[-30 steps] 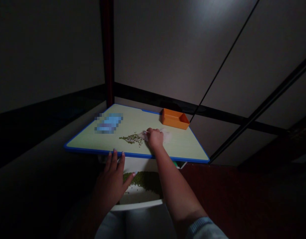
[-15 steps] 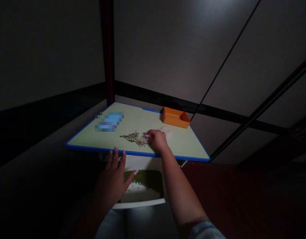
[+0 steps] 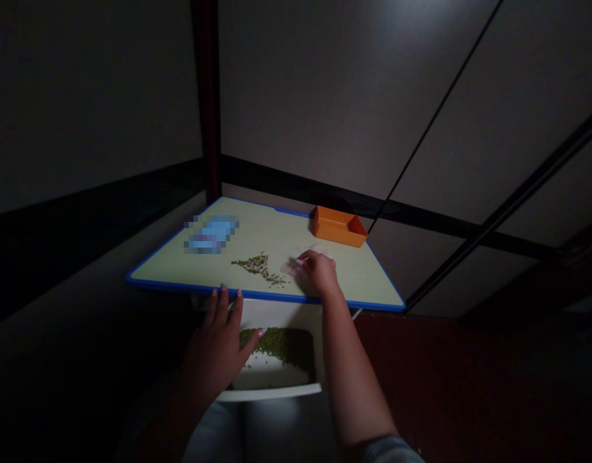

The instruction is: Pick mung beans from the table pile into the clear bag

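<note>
My right hand (image 3: 318, 269) is closed with its fingertips pinched low over the pale board (image 3: 180, 265); what it pinches, if anything, is too small to make out. Under and beside those fingers lies a patch of small pale pinkish bits (image 3: 290, 267). Left of it, green beans (image 3: 254, 263) are scattered in a loose pile. My left hand (image 3: 223, 341) has its fingers spread at the board's blue front edge, over the left side of a white container (image 3: 276, 393). Inside that container are many green beans (image 3: 288, 344).
An orange open box (image 3: 340, 227) stands at the board's back right corner. A blurred-out blue item (image 3: 213, 234) lies at the back left. Dark panelled walls rise behind and to the left, and a reddish floor (image 3: 421, 379) shows at the right.
My right hand has moved a little to the right, away from the bean pile, uncovering more of the pale bits. My left hand has stayed in place.
</note>
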The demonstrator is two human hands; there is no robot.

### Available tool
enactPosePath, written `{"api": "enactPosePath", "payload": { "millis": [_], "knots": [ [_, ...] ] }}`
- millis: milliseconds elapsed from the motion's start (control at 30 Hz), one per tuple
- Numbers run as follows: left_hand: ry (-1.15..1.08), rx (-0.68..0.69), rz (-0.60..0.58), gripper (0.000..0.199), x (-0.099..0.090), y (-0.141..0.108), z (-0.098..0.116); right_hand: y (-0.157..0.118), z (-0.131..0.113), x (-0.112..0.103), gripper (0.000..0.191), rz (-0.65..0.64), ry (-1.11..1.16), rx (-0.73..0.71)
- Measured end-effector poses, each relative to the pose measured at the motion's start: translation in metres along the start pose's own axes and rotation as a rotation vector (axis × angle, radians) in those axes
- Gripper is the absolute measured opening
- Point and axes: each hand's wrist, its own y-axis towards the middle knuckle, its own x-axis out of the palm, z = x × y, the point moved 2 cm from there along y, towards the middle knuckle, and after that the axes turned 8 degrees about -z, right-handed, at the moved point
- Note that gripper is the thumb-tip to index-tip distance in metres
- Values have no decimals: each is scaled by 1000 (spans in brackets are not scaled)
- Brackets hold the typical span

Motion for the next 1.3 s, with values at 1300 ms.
{"api": "enactPosePath", "payload": {
  "millis": [1300],
  "knots": [
    [7, 2, -1, 78, 2, 0, -1, -8, 17, 6, 18, -143, 69, -137]
  ]
}}
